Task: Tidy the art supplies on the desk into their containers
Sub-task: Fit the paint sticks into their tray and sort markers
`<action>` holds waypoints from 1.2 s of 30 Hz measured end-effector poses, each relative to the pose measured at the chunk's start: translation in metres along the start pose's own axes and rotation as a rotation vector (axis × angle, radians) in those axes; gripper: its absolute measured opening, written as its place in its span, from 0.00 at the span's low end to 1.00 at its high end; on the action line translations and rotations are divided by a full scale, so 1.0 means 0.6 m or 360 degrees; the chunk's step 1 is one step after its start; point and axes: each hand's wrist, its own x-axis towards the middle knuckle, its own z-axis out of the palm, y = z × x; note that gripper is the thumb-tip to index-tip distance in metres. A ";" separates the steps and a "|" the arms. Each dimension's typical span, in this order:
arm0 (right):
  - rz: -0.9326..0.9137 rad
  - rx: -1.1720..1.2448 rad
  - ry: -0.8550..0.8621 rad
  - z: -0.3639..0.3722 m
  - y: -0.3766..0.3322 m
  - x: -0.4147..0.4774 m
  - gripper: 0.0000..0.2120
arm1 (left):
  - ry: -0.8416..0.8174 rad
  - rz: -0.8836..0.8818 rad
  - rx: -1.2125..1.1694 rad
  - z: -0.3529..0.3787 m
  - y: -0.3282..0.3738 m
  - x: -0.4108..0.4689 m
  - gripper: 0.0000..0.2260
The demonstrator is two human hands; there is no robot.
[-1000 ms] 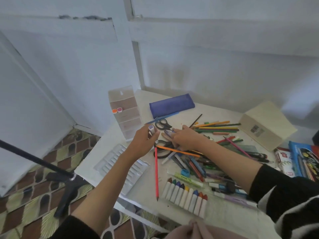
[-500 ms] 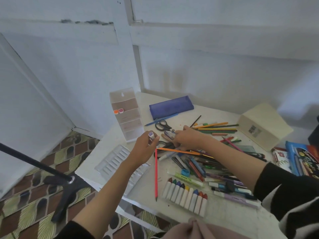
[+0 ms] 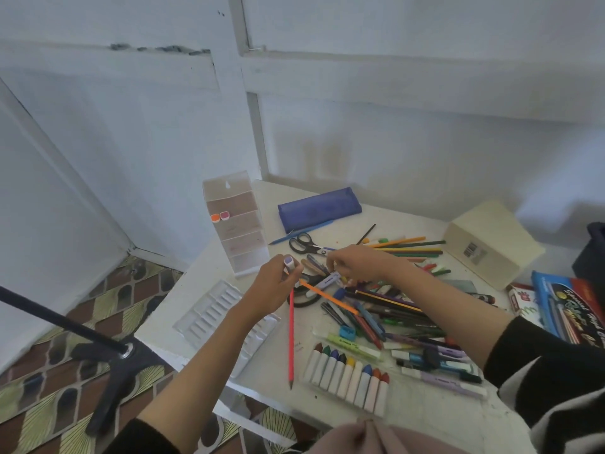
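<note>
The clear drawer tower at ten o'clock holds two small caps – orange and pink; the white tray lies bare. The left hand grips a lilac-capped marker; the right hand pinches a lilac marker – print unreadable – over the central pile.

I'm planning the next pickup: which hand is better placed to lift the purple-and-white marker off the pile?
Likely the right hand: its fingertips already sit at the purple-and-white marker, while the left hand is closed around another purple-capped marker.
</note>
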 end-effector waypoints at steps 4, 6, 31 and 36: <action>-0.0013 0.0340 0.0232 -0.019 0.011 -0.003 0.03 | -0.0035 -0.0024 -0.0010 -0.003 -0.006 0.005 0.10; -0.0022 0.0471 0.0413 -0.027 0.012 -0.002 0.04 | -0.0038 -0.0027 -0.0017 -0.005 -0.006 0.008 0.09; -0.0643 0.1190 0.1195 -0.134 -0.184 0.048 0.06 | 0.0985 0.0569 0.0461 -0.232 0.060 -0.005 0.06; -0.0677 0.0888 0.1074 -0.097 -0.191 0.102 0.08 | 0.0785 0.0526 0.0900 -0.226 0.029 0.019 0.08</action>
